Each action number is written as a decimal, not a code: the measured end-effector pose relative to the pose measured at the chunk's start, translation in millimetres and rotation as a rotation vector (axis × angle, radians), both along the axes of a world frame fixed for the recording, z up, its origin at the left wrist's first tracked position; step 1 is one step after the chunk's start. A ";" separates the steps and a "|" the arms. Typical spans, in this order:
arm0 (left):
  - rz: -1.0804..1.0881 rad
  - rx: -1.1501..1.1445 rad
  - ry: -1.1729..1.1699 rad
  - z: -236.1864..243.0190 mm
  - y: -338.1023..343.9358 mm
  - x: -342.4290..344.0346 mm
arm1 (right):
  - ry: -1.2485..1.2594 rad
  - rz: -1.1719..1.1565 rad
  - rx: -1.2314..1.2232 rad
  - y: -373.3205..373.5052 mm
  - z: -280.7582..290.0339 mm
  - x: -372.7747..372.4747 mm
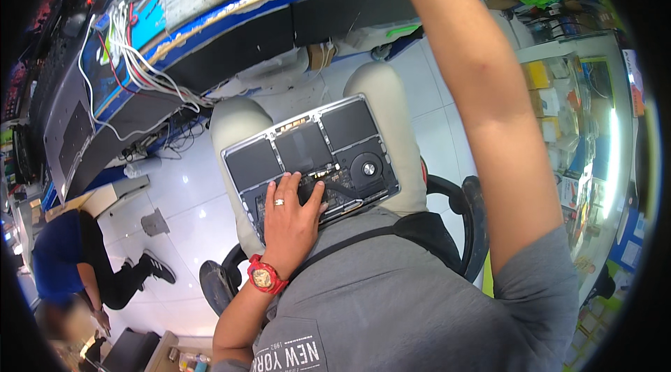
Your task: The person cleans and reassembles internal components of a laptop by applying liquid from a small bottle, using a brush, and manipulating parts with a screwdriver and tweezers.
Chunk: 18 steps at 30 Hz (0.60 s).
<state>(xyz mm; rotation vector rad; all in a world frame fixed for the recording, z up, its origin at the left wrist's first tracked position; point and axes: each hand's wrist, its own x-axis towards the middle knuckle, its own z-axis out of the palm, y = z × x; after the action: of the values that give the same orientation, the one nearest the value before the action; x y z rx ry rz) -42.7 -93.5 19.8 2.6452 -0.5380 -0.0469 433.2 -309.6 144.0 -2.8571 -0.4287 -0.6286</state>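
— Where was your left hand (290,222) at that moment?

— It lay flat on the opened laptop (312,155) across your knees. Your fingers (288,191) were spread a little and pressed down on the circuit board, not gripping anything. You wore a ring on one finger and a red watch (265,277) at the wrist.

— And the laptop itself?

— It rested bottom up, cover off. The dark battery cells sat just beyond your fingertips, and the round fan (368,168) was to the right of them, near your thumb but apart from it.

— What about your right hand?

— Your right arm (489,106) reached up over the blue-edged workbench (231,12), well beyond the laptop. The hand passed out of the top of the picture, so I couldn't tell how its fingers stood or whether they held anything.

— Anyone else nearby?

— A person in a blue top (59,253) crouched on the white floor, far to the left of your fingers.
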 end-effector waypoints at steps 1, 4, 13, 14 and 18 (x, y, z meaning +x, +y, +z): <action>0.013 0.003 0.010 2.3 3.1 -2.2 | 0.018 -0.017 -0.027 0.0 2.6 2.1; 0.055 0.008 0.031 7.1 9.9 -9.5 | 0.030 -0.069 0.082 -6.6 3.6 12.0; 0.115 0.023 -0.055 3.3 18.4 -1.7 | -0.214 0.044 0.381 -49.7 10.0 -21.9; 0.102 0.030 -0.060 3.3 17.7 1.4 | -0.212 0.069 0.417 -57.1 7.6 -33.8; 0.065 0.100 -0.080 -4.8 28.6 5.7 | 0.025 0.233 0.786 -44.1 -11.1 -110.5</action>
<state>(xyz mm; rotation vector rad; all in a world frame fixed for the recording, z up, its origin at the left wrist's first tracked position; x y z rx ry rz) -37.0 -64.9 15.0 2.7703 -0.4877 0.0532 322.7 -353.7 132.9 -2.0353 -0.3896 -0.5542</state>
